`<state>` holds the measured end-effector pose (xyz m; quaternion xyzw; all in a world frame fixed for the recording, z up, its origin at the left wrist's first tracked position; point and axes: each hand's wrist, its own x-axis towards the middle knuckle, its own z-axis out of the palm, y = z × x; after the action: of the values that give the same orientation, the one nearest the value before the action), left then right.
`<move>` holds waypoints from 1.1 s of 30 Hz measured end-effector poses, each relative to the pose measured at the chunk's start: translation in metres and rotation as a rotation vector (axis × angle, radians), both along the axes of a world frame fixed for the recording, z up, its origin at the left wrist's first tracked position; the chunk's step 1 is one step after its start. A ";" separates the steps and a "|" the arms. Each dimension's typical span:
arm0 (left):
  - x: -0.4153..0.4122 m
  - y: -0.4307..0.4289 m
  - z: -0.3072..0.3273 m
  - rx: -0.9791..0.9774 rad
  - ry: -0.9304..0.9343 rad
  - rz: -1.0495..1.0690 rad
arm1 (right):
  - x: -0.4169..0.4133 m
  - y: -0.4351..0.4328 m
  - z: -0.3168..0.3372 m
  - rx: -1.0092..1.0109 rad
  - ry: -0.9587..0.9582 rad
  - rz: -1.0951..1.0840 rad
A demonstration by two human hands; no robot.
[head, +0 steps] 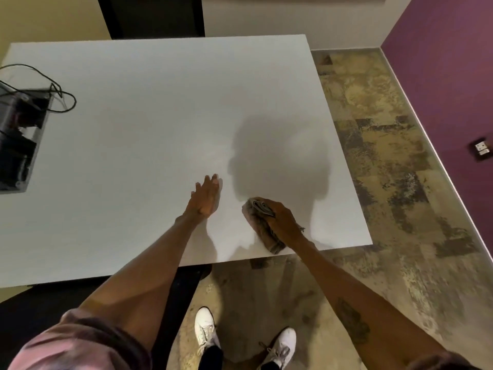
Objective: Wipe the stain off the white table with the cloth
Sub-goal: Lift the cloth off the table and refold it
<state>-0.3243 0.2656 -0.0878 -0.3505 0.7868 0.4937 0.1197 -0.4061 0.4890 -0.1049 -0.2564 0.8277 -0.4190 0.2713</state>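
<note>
Head view, right hand: the right hand [282, 217] is pressed down on the cloth [262, 225], fingers closed over its bunched top, near the table's front right corner.
Head view, left hand: the left hand [206, 197] is laid flat on the white table [133, 116], fingers extended and close together, nothing held; it is judged to be bracing the body.
Cloth: a brownish, crumpled rag is seen lying on the tabletop under the right hand, its lower end close to the front edge.
Stain: no distinct mark can be made out; the spot under the cloth is hidden, and the area beyond it is darkened by a head-shaped shadow [277, 156].
Risk, edge: the cloth could be dragged off the front edge by a stroke pulled toward the body, since little tabletop is left there.
Risk, missed stain: a faint mark could be overlooked in the shadowed patch, so residue may be left.
Risk, cables: the black box [18, 134] and its loose cable [61, 97] at the left edge are well apart from both hands; only a very wide sweep would reach them.
Surface: a plain, matte white top, otherwise bare.
Room: a mottled brown floor [386, 182], a purple wall [440, 76] with a socket [481, 149], and white shoes [205, 329] below the table edge.
</note>
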 end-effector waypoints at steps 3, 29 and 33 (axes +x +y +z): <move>0.018 -0.007 0.017 -0.165 -0.113 -0.182 | -0.001 0.002 0.010 0.149 0.114 -0.058; 0.207 -0.156 0.134 -0.684 0.052 0.139 | 0.164 -0.331 0.148 0.065 0.019 -0.106; 0.244 -0.184 0.125 -0.588 0.000 0.241 | 0.203 -0.368 0.139 0.082 -0.011 -0.065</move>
<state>-0.0799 0.0817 0.0373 -0.4610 0.8485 0.2559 -0.0460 -0.2034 0.1215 0.0337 -0.2156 0.8506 -0.3947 0.2724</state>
